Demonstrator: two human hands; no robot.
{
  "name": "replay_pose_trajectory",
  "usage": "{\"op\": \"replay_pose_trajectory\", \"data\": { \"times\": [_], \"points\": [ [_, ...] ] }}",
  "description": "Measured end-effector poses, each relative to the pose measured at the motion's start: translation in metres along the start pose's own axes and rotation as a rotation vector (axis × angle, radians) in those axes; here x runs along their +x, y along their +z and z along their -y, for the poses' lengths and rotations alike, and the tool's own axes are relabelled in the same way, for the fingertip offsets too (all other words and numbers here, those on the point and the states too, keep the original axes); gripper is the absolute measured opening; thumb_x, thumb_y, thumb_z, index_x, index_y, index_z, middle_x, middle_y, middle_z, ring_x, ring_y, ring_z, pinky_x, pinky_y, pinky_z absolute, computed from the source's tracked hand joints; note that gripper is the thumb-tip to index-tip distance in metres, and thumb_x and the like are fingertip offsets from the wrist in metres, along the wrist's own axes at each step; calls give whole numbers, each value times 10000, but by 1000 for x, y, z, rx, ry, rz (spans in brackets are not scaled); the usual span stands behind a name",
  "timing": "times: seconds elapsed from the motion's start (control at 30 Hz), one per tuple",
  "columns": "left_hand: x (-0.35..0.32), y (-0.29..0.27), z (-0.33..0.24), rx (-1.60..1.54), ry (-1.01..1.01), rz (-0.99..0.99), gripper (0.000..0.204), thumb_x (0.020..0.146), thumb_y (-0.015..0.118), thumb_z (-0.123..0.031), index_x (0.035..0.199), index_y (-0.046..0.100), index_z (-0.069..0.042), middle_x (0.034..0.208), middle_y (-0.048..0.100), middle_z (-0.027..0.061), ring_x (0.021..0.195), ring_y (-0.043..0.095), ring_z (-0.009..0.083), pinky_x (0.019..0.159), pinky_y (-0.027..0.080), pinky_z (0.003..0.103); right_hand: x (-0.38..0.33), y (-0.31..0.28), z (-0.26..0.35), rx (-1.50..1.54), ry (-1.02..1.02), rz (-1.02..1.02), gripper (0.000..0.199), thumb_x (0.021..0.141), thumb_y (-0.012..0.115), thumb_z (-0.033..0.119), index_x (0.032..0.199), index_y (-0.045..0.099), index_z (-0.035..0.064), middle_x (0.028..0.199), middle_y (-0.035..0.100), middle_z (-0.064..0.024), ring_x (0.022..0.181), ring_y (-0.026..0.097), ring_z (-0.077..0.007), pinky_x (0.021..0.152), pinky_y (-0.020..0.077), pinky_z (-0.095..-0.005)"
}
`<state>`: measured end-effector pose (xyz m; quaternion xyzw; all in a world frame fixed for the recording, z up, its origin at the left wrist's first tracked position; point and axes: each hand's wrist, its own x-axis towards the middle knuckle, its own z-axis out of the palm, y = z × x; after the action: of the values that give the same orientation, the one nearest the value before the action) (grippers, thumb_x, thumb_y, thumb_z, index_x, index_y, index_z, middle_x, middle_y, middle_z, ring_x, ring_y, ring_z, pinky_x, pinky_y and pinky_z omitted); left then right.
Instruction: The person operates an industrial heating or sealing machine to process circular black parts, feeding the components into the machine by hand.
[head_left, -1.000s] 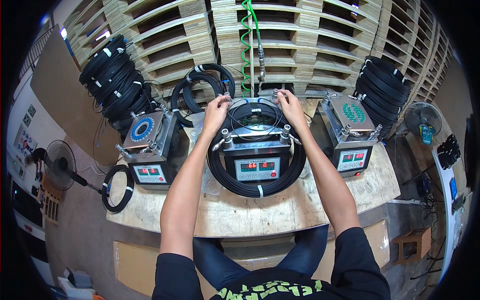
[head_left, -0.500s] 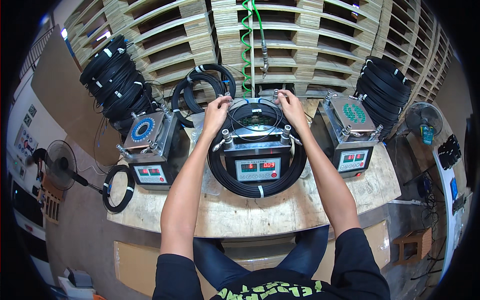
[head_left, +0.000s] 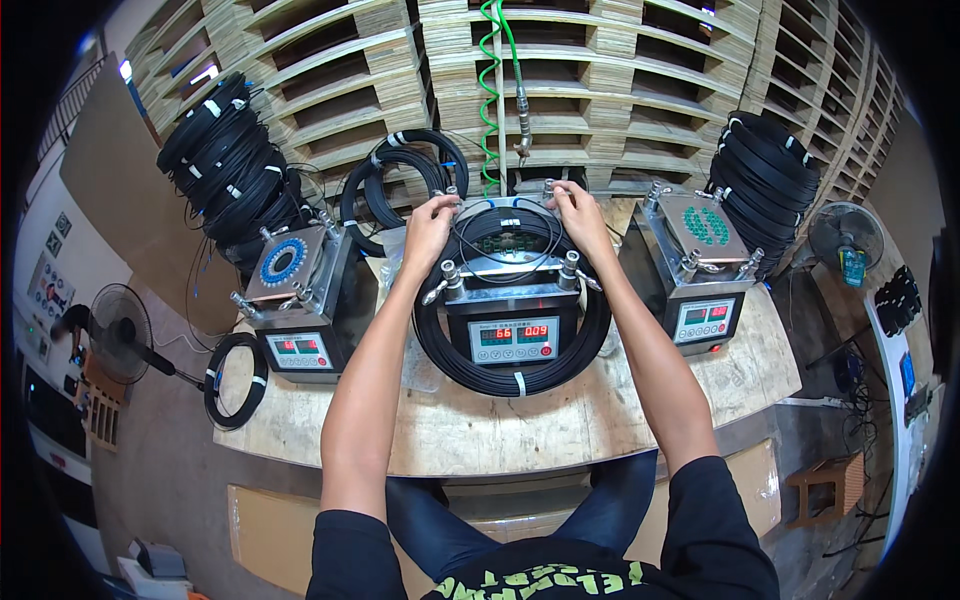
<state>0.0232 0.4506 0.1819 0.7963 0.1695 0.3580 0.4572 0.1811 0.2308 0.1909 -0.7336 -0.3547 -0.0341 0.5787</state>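
Both arms reach over the middle polishing machine, a dark box with red digits and a metal plate on top. At its far left corner my left hand is closed, fingertips pinching a metal clamp handle beside a corner post. My right hand grips the matching clamp handle at the far right corner post the same way. The fingers partly hide both handles. A large coil of black cable rings the machine, and thin loops of cable lie over its plate. Two near corner clamps stand untouched.
Similar machines stand left with a ring of blue pieces, and right with green ones. Cable coils are stacked left and right. A green air hose hangs before wooden pallets. A small coil lies at the left table edge.
Both hands stay at the far corner clamps, with only slight finger movement. The digits on the middle machine's display have changed. The whole view has shifted slightly.
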Motion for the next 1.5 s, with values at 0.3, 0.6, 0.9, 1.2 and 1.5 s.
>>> {"op": "replay_pose_trajectory", "data": {
  "times": [0.3, 0.6, 0.9, 1.2, 1.5],
  "points": [
    [-4, -1, -10, -25, -36, 12, 273, 891, 552, -109, 1098, 708, -22, 928, 729, 109, 788, 664, 156, 754, 512, 288, 1, 0, -3, 7, 6, -4, 329, 992, 525, 287, 1155, 636, 23, 884, 733, -162, 869, 721, -254, 781, 527, -341],
    [0, 1, 3, -61, -9, 12, 283, 902, 536, -119, 1107, 707, -23, 972, 734, 134, 937, 693, 200, 845, 496, 288, 1, 1, -5, 12, -8, -19, 331, 985, 531, 275, 1149, 628, 3, 881, 731, -161, 863, 719, -258, 783, 526, -344],
    [0, 1, 0, -55, -1, 15, 293, 916, 507, -114, 1109, 705, -17, 981, 733, 130, 935, 690, 190, 829, 495, 283, 3, 0, -9, 5, -17, -5, 356, 1008, 491, 302, 1169, 626, 15, 883, 731, -170, 860, 713, -272, 763, 521, -352],
    [-1, 1, 0, -47, 0, 14, 301, 926, 501, -149, 1099, 707, -15, 974, 729, 129, 925, 680, 189, 830, 492, 295, 3, 0, -8, -50, -24, -15, 443, 1020, 445, 390, 1170, 628, 15, 885, 731, -163, 838, 705, -297, 762, 515, -376],
    [-2, -1, -1, -54, -35, 26, 340, 985, 498, -256, 1092, 708, -12, 954, 723, 118, 918, 667, 192, 844, 480, 302, 3, 1, -8, -8, -10, 7, 457, 1038, 407, 383, 1160, 629, 2, 861, 719, -158, 827, 696, -283, 753, 514, -369]
  ]
}}
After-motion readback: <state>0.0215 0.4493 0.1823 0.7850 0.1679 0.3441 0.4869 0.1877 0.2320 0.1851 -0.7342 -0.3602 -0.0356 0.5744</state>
